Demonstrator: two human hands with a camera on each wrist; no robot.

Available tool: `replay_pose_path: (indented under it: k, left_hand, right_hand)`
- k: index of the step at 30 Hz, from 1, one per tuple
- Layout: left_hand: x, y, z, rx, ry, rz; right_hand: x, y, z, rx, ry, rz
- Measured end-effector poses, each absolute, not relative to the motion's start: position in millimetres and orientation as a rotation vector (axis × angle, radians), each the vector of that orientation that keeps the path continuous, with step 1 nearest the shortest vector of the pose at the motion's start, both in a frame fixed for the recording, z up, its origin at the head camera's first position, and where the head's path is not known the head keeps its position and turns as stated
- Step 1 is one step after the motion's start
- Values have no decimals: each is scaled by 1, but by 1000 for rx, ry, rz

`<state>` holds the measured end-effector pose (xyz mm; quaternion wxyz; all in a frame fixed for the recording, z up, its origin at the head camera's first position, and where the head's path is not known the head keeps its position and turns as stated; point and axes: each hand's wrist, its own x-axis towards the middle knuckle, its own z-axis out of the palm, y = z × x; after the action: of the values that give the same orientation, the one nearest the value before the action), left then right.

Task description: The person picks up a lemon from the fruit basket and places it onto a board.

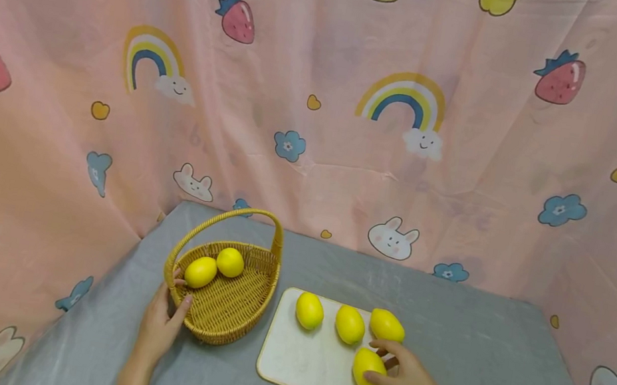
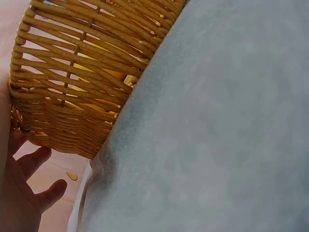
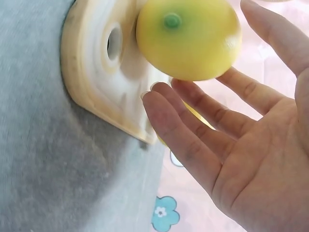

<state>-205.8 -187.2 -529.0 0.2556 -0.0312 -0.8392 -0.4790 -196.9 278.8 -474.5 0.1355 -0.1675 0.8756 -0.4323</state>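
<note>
At the left, my left hand (image 1: 162, 324) holds the near-left rim of a yellow wicker basket (image 1: 223, 327), thumb at the rim. Two lemons (image 1: 201, 272) lie inside by its far-left wall. In the left wrist view, loose fingertips (image 2: 57, 189) show below the woven side (image 2: 72, 63). My right hand (image 1: 406, 376) spreads round the nearest lemon (image 1: 368, 370) at the white cutting board's (image 1: 305, 367) near-right corner. Its thumb overlaps that lemon in the head view. The right wrist view shows the fingers (image 3: 212, 116) loosely bent beneath the lemon (image 3: 188, 38), beside the board's hole.
Along the board's far side sit a left lemon (image 1: 310, 311), a middle lemon (image 1: 350, 325) and a right lemon (image 1: 388, 325). The basket's tall handle (image 1: 232, 213) arches over it. A grey cloth (image 1: 487, 362) covers the table, and pink printed curtains (image 1: 315, 187) enclose it.
</note>
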Motion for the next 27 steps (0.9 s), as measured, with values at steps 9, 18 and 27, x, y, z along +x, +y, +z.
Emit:
replay_pose_path:
  k: [9,18,27]
  left_hand:
    - [-206,-188,-528,-69,-2282,-1292]
    - [-206,-189,-530,-79,-2275,-1291]
    - [-209,-189,-531,-107,-2252,-1288]
  right_hand:
    - [-201,283,-468,-459,2580,-1213]
    - [-209,277,-449,-492,2604,-1240]
    - [-228,242,-425,-675,2753,-1174]
